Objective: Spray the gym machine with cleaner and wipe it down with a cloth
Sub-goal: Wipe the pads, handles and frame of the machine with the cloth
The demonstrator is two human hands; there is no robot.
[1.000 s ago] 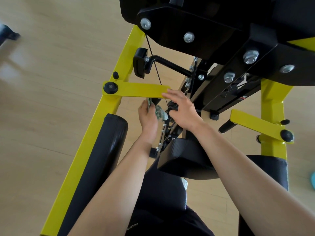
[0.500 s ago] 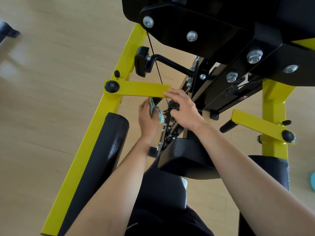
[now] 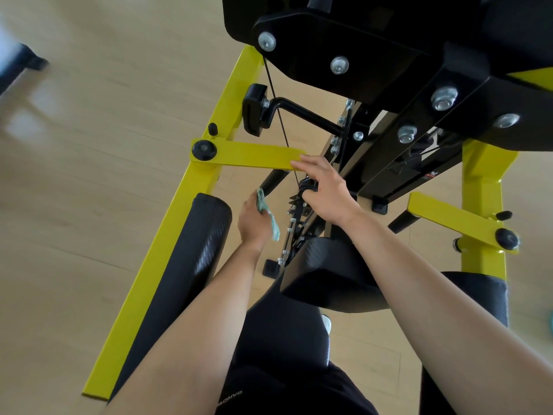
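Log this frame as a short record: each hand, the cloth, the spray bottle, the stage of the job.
Left hand: grips the cloth, beside the black mechanism at the machine's centre
Cloth: green, bunched, its end hanging below the fingers
Right hand: fingers rest on the end of the yellow bar, thumb by a black fitting
Spray bottle: not in view
Stage: wiping; cloth contact with the machine cannot be told
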